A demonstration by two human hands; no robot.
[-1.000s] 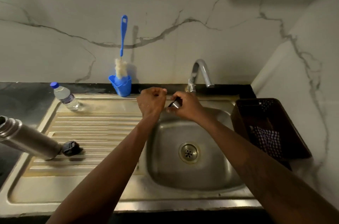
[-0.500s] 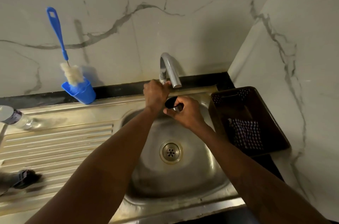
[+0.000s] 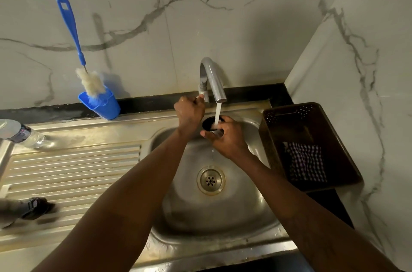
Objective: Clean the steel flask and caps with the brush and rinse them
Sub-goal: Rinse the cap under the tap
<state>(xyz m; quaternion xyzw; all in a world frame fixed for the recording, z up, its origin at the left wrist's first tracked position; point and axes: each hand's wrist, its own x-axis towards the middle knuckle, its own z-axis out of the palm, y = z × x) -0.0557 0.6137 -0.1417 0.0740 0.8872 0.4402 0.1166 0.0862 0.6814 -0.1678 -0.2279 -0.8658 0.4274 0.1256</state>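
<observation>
Left grip curled round the lever at the base of the tap; water running. Right grip pinches a dark cap under the stream, over the far side of the sink. Steel flask lies blurred at the left edge of the drainboard (second dark cap just beside its end). Brush stands in a blue holder, far left.

Bare forearms, left hand, right hand.
</observation>
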